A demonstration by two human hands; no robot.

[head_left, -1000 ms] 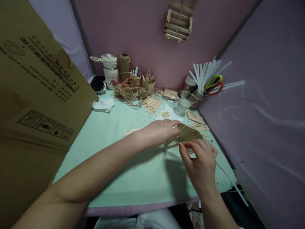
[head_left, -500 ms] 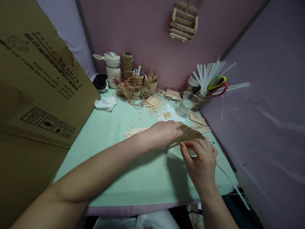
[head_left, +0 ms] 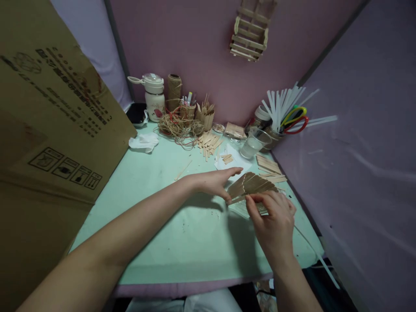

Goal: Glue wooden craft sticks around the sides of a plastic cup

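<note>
A small structure of wooden craft sticks (head_left: 258, 183), with walls of sticks side by side, stands tilted on a clear sheet at the right of the table. My right hand (head_left: 274, 219) is closed, pinching a craft stick (head_left: 238, 199) along the structure's near side between thumb and forefinger. Its other fingers cover part of the right wall. At the structure's left is my left hand (head_left: 214, 183), thumb and fingers spread apart. The thumb tip is at the near left corner; whether it touches is hard to tell.
Behind lie loose sticks (head_left: 208, 144), tangled twine (head_left: 178, 125) and a plastic cup (head_left: 255, 143). White strips and scissors (head_left: 295, 120) stand at the back right. A tall cardboard box (head_left: 58, 130) walls the left; a bottle (head_left: 154, 97) stands at the back left.
My left hand has drawn back to the left off the structure's top and spread its fingers, uncovering the left wall. My right hand keeps its pinch almost in place.
</note>
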